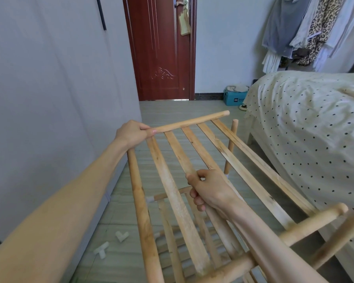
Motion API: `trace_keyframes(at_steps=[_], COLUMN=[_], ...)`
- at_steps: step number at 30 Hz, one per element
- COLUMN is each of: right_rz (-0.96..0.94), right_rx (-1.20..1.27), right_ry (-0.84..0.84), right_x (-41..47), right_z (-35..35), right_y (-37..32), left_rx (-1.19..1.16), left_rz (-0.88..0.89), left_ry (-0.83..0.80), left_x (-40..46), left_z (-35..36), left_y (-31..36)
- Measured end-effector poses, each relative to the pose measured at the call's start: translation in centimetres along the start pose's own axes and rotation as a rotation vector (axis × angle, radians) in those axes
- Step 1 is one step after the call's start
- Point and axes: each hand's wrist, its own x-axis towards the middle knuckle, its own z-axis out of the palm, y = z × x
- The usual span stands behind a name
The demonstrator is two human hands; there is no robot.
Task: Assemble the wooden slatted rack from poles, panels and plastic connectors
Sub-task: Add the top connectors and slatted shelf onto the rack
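A wooden slatted panel (172, 193) is held up in front of me, its slats running away from me toward a round end pole (192, 121). My left hand (131, 133) grips the left end of that far pole, where an upright pole (139, 197) meets it. My right hand (206, 188) curls round one of the middle slats. Another upright pole (231, 146) stands at the far right. A lower slatted panel (172, 227) shows beneath, with a white plastic connector (149, 199) on its pole end. Two loose white connectors (122, 235) (101, 250) lie on the floor.
A grey wardrobe wall (49, 99) runs along the left. The bed (307, 123) with a dotted cover stands close on the right. A red door (159, 48) is straight ahead, with a blue box (233, 98) and hanging clothes (307, 27) beyond the bed. Pale floor (168, 109) lies between.
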Motion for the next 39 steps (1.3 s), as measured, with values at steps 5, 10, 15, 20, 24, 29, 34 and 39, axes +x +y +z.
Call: trace_keyframes(at_steps=[5,10,15,20,24,29,34,39], right_rz=[-0.004,0.043,0.038,0.038,0.037,0.033,0.014,0.056], right_rx=[-0.046,-0.092,-0.116,-0.117,-0.112,-0.126,-0.171,-0.283], right_ry=[-0.014,-0.007,-0.048,-0.084,-0.117,-0.132,-0.141,-0.174], right_x=[0.1,0.3,0.2,0.0,-0.1,0.0,0.2,0.4], right_z=[-1.3,-1.7,-2.3,-2.5,-2.8,-2.8,-2.4,-3.5], right_y=[-0.2,0.0,0.0,-0.1,-0.4,-0.6,-0.4,-1.1], left_rx=[-0.816,-1.113,-1.215,-1.138,-1.119,-1.163,-1.159,-1.147], left_rz=[-0.279,-0.314,-0.269,-0.239,-0.239,-0.253,-0.241,-0.151], left_ry=[-0.250,-0.448,-0.486,-0.263,-0.157,-0.070,-0.072,-0.216], left_x=[-0.4,-1.4,-2.7,-3.6,-3.5,-3.7,-4.0,-4.6], left_z=[-2.6,-2.0,-2.2,-1.2,-0.8,-0.5,-0.8,-1.1], left_y=[-1.3,-2.4,-3.0,-2.9,-2.6,-2.5,-2.8,-2.9])
